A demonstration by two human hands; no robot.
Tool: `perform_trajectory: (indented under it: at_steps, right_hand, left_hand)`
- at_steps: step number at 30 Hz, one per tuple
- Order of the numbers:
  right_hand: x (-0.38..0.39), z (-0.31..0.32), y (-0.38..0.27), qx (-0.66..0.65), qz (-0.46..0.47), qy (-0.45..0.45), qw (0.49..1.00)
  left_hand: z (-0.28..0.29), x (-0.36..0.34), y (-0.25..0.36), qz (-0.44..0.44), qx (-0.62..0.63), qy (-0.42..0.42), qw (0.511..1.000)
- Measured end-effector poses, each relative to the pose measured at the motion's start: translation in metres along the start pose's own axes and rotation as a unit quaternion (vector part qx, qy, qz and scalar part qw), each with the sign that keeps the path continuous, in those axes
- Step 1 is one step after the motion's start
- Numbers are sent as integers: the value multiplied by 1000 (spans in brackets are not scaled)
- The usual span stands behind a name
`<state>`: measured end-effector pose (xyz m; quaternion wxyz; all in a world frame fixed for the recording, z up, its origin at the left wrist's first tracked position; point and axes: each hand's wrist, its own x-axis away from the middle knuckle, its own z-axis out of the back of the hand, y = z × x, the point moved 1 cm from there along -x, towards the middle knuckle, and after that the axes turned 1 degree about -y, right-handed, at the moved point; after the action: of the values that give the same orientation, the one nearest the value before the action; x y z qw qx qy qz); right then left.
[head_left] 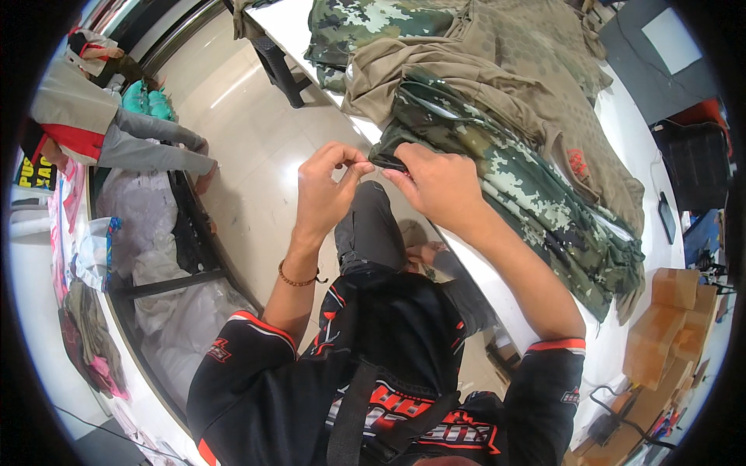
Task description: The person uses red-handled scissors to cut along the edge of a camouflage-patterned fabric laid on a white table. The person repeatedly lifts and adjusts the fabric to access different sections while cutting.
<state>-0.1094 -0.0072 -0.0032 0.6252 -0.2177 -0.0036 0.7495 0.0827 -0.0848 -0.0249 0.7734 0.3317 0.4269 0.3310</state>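
Observation:
A green camouflage garment [536, 213] with pale patches lies along the white table [497, 291], its near end reaching over the edge toward my lap. My right hand [441, 186] is closed on the dark end of this garment, thumb pressed toward the fingers. Just left of it, my left hand [330, 180] pinches thumb and forefinger together close to the same cloth edge. Whatever sits in that pinch is too small to make out. Beyond the camouflage cloth spreads a brown garment [513, 46], with a red print [577, 164] on one part.
On the table's right side lie a dark phone [666, 217] and cardboard boxes [668, 326]. At left, a dark-framed bin [167, 283] holds white plastic bags. Behind it a person in grey trousers [155, 144] stands near a teal bundle [148, 101]. A black stool [276, 70] stands by the table.

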Motion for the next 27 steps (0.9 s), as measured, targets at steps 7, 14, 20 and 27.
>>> perform_trajectory:
  at_steps: [7,14,20,27]
  right_hand:
    - [1,-3,-5,32,14,53,998]
    - [0,-2,-7,51,10,50,997]
    - [-2,-1,-6,30,-6,67,997]
    - [-1,6,-7,-14,-6,22,1000]
  left_hand:
    - [-5,5,11,-60,-76,18,995]
    - [-9,7,12,-108,-103,22,989]
    - [-7,7,13,-102,-103,43,988]
    - [-1,8,16,-69,-61,62,994]
